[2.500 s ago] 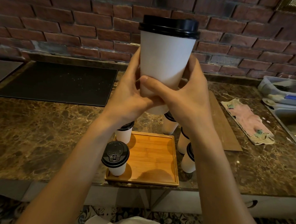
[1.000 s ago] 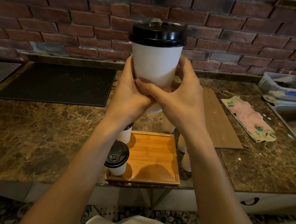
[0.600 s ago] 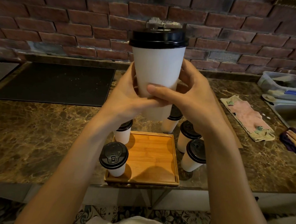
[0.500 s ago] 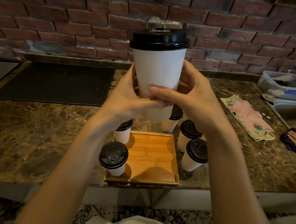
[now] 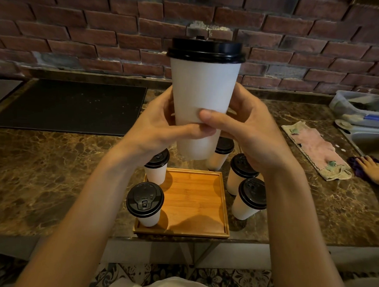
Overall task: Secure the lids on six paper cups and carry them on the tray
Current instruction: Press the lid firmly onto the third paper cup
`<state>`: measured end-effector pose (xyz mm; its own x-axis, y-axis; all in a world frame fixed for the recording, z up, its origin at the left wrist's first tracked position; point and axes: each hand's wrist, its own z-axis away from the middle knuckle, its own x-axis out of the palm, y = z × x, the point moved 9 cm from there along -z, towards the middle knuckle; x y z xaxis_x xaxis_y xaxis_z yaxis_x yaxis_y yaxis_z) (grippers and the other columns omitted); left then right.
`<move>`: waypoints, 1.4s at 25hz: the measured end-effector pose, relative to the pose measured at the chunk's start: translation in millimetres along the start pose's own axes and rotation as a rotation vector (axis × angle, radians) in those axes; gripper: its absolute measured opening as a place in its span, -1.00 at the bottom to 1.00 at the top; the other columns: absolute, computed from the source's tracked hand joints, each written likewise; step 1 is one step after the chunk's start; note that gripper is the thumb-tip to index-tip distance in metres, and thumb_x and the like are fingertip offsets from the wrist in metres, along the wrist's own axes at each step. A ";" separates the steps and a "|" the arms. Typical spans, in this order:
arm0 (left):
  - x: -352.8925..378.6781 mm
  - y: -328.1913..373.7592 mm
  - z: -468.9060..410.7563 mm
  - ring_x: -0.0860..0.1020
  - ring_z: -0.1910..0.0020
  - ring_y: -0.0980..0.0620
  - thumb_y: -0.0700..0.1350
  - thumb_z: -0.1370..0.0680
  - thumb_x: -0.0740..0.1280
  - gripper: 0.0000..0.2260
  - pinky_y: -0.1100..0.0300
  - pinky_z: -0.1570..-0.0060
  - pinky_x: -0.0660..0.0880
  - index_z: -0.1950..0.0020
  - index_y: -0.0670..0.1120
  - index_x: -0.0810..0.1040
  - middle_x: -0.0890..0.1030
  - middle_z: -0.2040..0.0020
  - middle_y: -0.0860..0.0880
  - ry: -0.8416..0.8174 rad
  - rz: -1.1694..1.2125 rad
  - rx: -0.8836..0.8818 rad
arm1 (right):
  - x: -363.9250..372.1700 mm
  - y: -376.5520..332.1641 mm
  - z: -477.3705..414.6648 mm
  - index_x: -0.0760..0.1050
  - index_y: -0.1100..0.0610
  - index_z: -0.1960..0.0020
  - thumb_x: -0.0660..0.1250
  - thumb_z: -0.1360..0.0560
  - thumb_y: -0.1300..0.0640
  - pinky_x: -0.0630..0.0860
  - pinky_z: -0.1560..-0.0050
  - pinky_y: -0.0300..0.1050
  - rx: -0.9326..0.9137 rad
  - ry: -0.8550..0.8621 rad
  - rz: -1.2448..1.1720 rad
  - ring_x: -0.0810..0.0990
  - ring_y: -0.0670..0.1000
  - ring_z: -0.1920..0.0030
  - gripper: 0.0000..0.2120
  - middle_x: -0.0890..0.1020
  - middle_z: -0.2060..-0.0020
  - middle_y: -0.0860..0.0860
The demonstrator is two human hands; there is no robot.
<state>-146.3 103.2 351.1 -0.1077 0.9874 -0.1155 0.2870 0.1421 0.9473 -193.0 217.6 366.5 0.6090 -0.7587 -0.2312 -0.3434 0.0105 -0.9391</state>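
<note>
I hold a white paper cup with a black lid upright, high above the counter. My left hand and my right hand both grip its lower half, thumbs crossing at the front. Below it lies a wooden tray. Two lidded cups stand on the tray's left side. Three more lidded cups stand on the counter, to the right of and behind the tray.
A black mat lies at the back left of the marble counter. A pink cloth, a plastic container and a sink are at the right. Another person's hand rests on a purple cloth there.
The held cup has come a little lower and nearer in my hands. My right thumb has shifted across its front. Another person's hand with a purple cloth has appeared at the right edge.
</note>
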 end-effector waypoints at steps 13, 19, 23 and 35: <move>-3.0 3.4 -0.2 0.50 -0.03 0.46 -0.26 -0.38 0.48 -0.39 0.54 0.12 0.45 -0.33 0.03 0.30 0.47 -0.10 0.20 0.278 -0.106 0.063 | 0.0 -6.4 0.1 0.34 0.02 -0.42 0.51 -0.31 -0.20 0.60 -0.06 -0.19 -0.010 0.340 0.241 0.54 -0.19 -0.12 -0.24 0.53 -0.16 -0.16; -4.5 3.7 1.7 0.51 -0.09 0.36 -0.23 -0.36 0.51 -0.33 0.52 0.13 0.46 -0.40 -0.01 0.30 0.50 -0.17 0.13 0.243 -0.133 0.049 | -0.3 -5.1 1.7 0.38 0.05 -0.39 0.55 -0.33 -0.09 0.60 -0.09 -0.15 -0.028 0.301 0.146 0.54 -0.20 -0.14 -0.29 0.56 -0.17 -0.13; -5.4 9.8 0.2 0.51 -0.18 0.13 -0.13 -0.34 0.53 -0.33 0.46 0.06 0.50 -0.36 0.07 0.30 0.51 -0.22 0.07 0.205 -0.151 0.062 | -4.2 -11.3 0.1 0.38 0.05 -0.40 0.55 -0.34 -0.04 0.60 -0.12 -0.08 -0.058 0.224 0.099 0.55 -0.17 -0.18 -0.30 0.57 -0.18 -0.13; 4.9 6.2 3.4 0.55 -0.17 0.03 -0.03 -0.26 0.51 -0.29 0.22 -0.02 0.55 -0.37 -0.03 0.33 0.54 -0.21 -0.01 -0.053 -0.036 -0.008 | 4.0 -2.0 3.3 0.40 -0.03 -0.26 0.48 -0.28 0.01 0.60 -0.11 -0.07 -0.012 -0.003 -0.117 0.60 -0.02 -0.19 -0.42 0.62 -0.12 -0.07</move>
<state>-141.7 109.1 355.3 -0.0668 0.9840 -0.1651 0.2766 0.1772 0.9445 -187.5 216.7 366.6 0.6474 -0.7525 -0.1210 -0.2787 -0.0860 -0.9565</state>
